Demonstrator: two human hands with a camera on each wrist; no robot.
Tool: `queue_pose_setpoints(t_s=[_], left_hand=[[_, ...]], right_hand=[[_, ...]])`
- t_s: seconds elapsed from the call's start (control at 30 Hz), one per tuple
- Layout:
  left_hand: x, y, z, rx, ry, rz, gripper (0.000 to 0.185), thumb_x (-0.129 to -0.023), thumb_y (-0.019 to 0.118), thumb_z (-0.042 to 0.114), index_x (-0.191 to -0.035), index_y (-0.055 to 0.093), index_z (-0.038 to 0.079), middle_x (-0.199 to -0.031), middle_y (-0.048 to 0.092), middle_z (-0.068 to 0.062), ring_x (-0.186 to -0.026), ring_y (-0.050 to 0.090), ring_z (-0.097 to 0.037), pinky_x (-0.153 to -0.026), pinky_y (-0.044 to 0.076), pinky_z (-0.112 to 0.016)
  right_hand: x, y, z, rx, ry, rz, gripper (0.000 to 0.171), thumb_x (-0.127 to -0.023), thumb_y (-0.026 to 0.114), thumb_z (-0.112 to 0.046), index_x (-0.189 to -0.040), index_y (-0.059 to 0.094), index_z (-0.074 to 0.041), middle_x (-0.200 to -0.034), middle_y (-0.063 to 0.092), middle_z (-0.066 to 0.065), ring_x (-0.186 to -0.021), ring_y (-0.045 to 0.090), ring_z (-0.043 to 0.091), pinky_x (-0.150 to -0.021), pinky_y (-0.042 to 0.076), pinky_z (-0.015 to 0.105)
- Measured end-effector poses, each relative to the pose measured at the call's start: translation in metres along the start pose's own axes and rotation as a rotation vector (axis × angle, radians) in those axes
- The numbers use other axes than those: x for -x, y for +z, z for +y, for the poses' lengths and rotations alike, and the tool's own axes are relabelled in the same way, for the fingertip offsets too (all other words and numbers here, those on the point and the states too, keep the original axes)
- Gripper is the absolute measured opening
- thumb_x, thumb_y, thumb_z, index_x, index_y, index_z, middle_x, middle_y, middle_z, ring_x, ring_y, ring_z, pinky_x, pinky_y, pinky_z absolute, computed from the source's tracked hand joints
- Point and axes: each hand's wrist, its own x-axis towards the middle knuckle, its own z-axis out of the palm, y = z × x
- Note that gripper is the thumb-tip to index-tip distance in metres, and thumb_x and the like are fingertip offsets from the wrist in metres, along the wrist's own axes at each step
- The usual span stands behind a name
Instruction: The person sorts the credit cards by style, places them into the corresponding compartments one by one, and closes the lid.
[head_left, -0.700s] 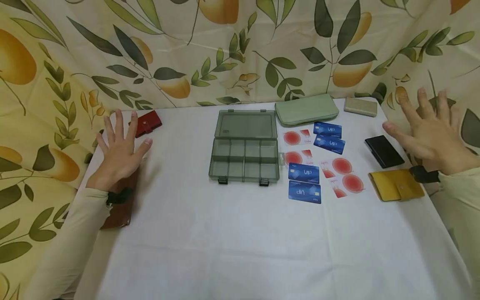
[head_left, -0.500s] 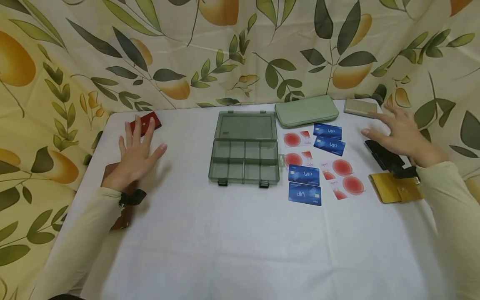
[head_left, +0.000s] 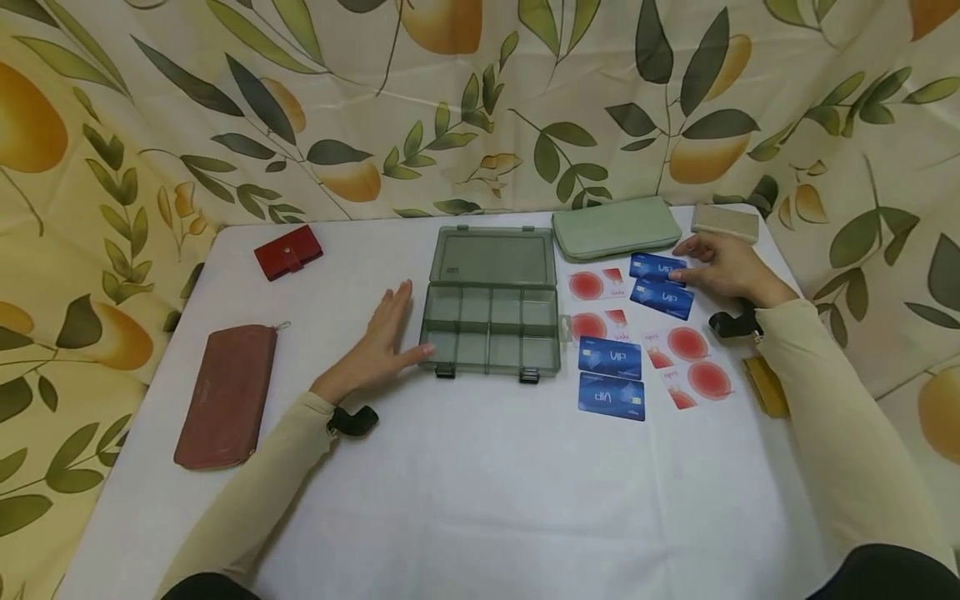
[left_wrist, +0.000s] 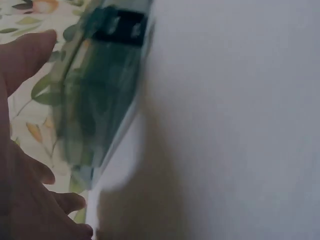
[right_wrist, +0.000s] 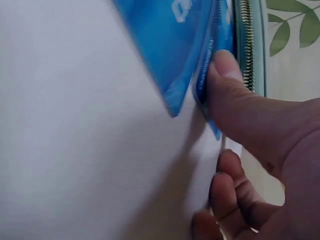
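Note:
My left hand (head_left: 377, 346) is beside the left side of a translucent green compartment box (head_left: 491, 283), fingers extended and thumb close to its front left corner. In the left wrist view the thumb (left_wrist: 30, 55) and fingers stand around the blurred side of the box (left_wrist: 100, 95). My right hand (head_left: 727, 268) is over the right end of the upper blue VIP card (head_left: 651, 265). In the right wrist view the thumb (right_wrist: 227, 75) rests on this card's edge, with several fingers bent below, apart from it. Another blue card (head_left: 662, 298) lies just in front.
Two more blue cards (head_left: 609, 358) and several red-and-white cards (head_left: 686, 342) lie right of the box. Behind stand a pale green zip wallet (head_left: 617, 229) and a beige case (head_left: 725, 221). A yellow wallet (head_left: 767, 388) is partly under the right sleeve. Left are red (head_left: 288, 252) and brown wallets (head_left: 227, 396).
My left hand has moved right from over the brown and red wallets to the box. My right hand has moved left and down from the table's right edge onto the upper blue card.

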Motion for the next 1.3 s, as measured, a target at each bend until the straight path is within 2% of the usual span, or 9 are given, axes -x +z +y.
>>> queue_pose_setpoints(t_s=[0.27,0.43,0.6,0.67,0.73,0.83,0.97,1.13,1.3], left_hand=[[0.005,0.022,0.012,0.051,-0.036,0.016,0.113,-0.093,0.075,0.057,-0.173,-0.001,0.029,-0.180,-0.002,-0.007,-0.166,-0.012,-0.029,-0.125,0.008,-0.077],[0.003,0.026,0.015,0.056,-0.026,0.006,0.114,-0.093,0.074,0.058,-0.173,-0.001,0.027,-0.180,-0.005,-0.013,-0.166,-0.008,-0.034,-0.124,0.012,-0.077],[0.003,0.028,0.017,0.061,-0.039,0.015,0.116,-0.092,0.073,0.062,-0.172,-0.003,0.025,-0.179,-0.007,-0.014,-0.166,-0.007,-0.036,-0.124,0.014,-0.077],[0.003,0.029,0.017,0.064,-0.042,0.019,0.116,-0.092,0.073,0.062,-0.172,-0.003,0.025,-0.179,-0.007,-0.015,-0.166,-0.007,-0.037,-0.124,0.014,-0.077],[0.003,0.029,0.017,0.064,-0.041,0.023,0.117,-0.092,0.073,0.062,-0.172,-0.003,0.026,-0.179,-0.007,-0.015,-0.166,-0.007,-0.036,-0.124,0.014,-0.077],[0.003,0.030,0.017,0.064,-0.039,0.033,0.117,-0.092,0.074,0.061,-0.172,-0.003,0.026,-0.179,-0.006,-0.015,-0.166,-0.007,-0.036,-0.123,0.015,-0.077],[0.002,0.032,0.017,0.063,-0.028,0.058,0.118,-0.091,0.075,0.058,-0.173,-0.001,0.022,-0.179,-0.003,-0.016,-0.166,-0.007,-0.036,-0.123,0.015,-0.077],[0.000,0.034,0.018,0.066,-0.028,0.088,0.117,-0.091,0.077,0.054,-0.173,0.001,0.020,-0.179,0.000,-0.017,-0.166,-0.006,-0.034,-0.123,0.017,-0.076],[-0.001,0.035,0.019,0.062,-0.031,0.096,0.117,-0.091,0.077,0.055,-0.173,0.001,0.021,-0.179,0.001,-0.018,-0.166,-0.005,-0.035,-0.123,0.018,-0.076]], right_hand=[[0.003,-0.006,0.000,0.016,0.072,-0.082,0.057,-0.101,0.074,-0.032,-0.136,0.052,0.007,-0.139,0.048,0.041,-0.126,0.043,0.057,-0.109,0.037,0.074],[0.009,-0.011,0.003,-0.014,0.069,-0.096,0.057,-0.105,0.068,-0.030,-0.136,0.044,0.011,-0.127,0.049,0.038,-0.114,0.046,0.049,-0.097,0.044,0.059],[0.023,-0.014,0.005,-0.098,0.056,-0.054,0.054,-0.111,0.056,-0.030,-0.139,0.035,0.010,-0.139,0.042,0.040,-0.122,0.042,0.055,-0.109,0.039,0.069],[0.029,-0.015,0.004,-0.136,0.047,0.004,0.052,-0.112,0.052,-0.032,-0.140,0.035,0.008,-0.144,0.040,0.041,-0.123,0.045,0.054,-0.110,0.049,0.051],[0.035,-0.016,0.001,-0.199,0.030,0.074,0.049,-0.112,0.051,-0.032,-0.140,0.036,0.006,-0.145,0.043,0.041,-0.117,0.061,0.043,-0.098,0.058,0.031],[0.044,-0.017,-0.011,-0.311,-0.005,0.174,0.034,-0.112,0.053,-0.028,-0.139,0.044,-0.008,-0.129,0.065,0.018,-0.085,0.076,0.017,-0.070,0.054,0.008],[0.056,-0.011,-0.042,-0.499,-0.080,0.255,0.034,-0.109,0.058,-0.017,-0.142,0.053,-0.020,-0.099,0.069,-0.018,-0.068,0.074,0.004,-0.070,0.060,0.016],[0.063,0.011,-0.089,-0.691,-0.137,0.178,0.055,-0.104,0.066,-0.009,-0.157,0.050,-0.014,-0.105,0.072,-0.013,-0.082,0.078,0.006,-0.080,0.060,0.016],[0.065,0.047,-0.131,-0.746,-0.167,0.057,0.063,-0.100,0.072,-0.002,-0.158,0.049,-0.010,-0.115,0.071,-0.008,-0.097,0.077,0.007,-0.086,0.061,0.019]])
